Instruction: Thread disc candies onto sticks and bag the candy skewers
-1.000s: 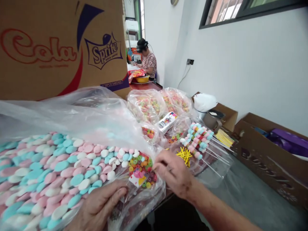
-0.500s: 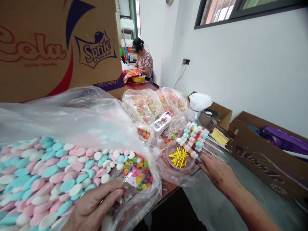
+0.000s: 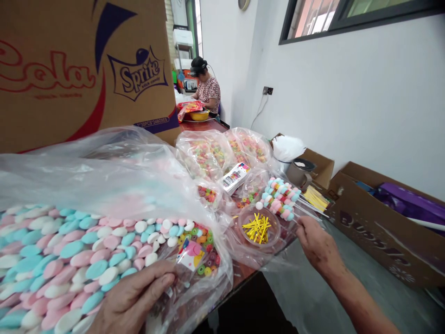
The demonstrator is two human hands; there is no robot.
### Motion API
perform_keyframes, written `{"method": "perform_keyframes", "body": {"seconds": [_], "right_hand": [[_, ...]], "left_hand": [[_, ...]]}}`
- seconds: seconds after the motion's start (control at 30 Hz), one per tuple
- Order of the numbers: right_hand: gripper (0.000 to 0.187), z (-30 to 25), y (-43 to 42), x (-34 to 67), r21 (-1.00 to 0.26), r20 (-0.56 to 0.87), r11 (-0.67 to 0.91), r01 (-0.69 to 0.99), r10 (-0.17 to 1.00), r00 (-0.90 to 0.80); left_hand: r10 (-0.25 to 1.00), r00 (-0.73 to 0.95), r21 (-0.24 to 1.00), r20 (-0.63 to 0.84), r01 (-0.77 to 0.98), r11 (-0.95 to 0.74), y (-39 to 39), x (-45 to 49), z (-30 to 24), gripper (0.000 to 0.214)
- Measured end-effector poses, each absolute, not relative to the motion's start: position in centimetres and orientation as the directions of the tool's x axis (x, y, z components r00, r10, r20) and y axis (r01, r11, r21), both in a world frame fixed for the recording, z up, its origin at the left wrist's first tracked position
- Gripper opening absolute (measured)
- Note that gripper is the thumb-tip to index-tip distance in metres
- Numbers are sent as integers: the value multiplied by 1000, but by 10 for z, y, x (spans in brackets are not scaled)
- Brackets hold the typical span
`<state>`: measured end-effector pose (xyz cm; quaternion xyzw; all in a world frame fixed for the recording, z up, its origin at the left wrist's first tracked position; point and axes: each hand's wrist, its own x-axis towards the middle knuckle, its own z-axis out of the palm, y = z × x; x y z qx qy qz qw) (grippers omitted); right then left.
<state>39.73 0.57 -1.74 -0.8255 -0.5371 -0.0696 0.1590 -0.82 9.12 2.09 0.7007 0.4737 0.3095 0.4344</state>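
My left hand (image 3: 139,292) is closed at the lower left, thumb and fingers pinching a small clear plastic bag with a colourful printed patch (image 3: 191,254). The bag lies over gummy rings (image 3: 208,260) beside a large heap of pink, blue and white marshmallows (image 3: 83,255). On the right, my right hand (image 3: 318,243) has its fingertips closed at the stick end of the nearest marshmallow skewer (image 3: 287,214). Several such skewers (image 3: 280,192) lie stacked, their white sticks pointing right. A round clear tub (image 3: 276,236) of yellow twist ties (image 3: 257,227) stands just left of that hand.
Clear bags of gummy rings (image 3: 208,153) and a stack of printed cards (image 3: 234,177) lie behind. A large carton (image 3: 83,69) stands back left. A mug (image 3: 299,171), yellow strips (image 3: 316,198) and an open cardboard box (image 3: 375,246) are right. Another person (image 3: 208,90) sits farther back.
My right hand has moved right and slightly up, from beside the skewers' marshmallow ends to a stick end. The nearest skewers have shifted a little. My left hand keeps its hold on the bag.
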Motion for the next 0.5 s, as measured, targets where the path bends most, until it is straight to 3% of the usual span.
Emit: {"method": "perform_keyframes", "body": {"seconds": [0.1, 0.2, 0.37, 0.5], "right_hand": [[19, -7, 1, 400, -324, 399, -242, 915, 841, 364], [17, 12, -2, 392, -410, 482, 0, 912, 849, 217], [12, 41, 4, 363, -384, 537, 300, 873, 842, -53], [14, 50, 16, 343, -338, 552, 443, 830, 808, -207]], "left_hand": [[929, 369, 884, 33, 424, -199, 97, -9, 21, 20], [901, 434, 874, -8, 441, -205, 98, -5, 29, 19], [800, 593, 935, -88, 325, -139, 93, -1, 38, 22], [803, 585, 939, -116, 328, -103, 88, -6, 43, 24]]}}
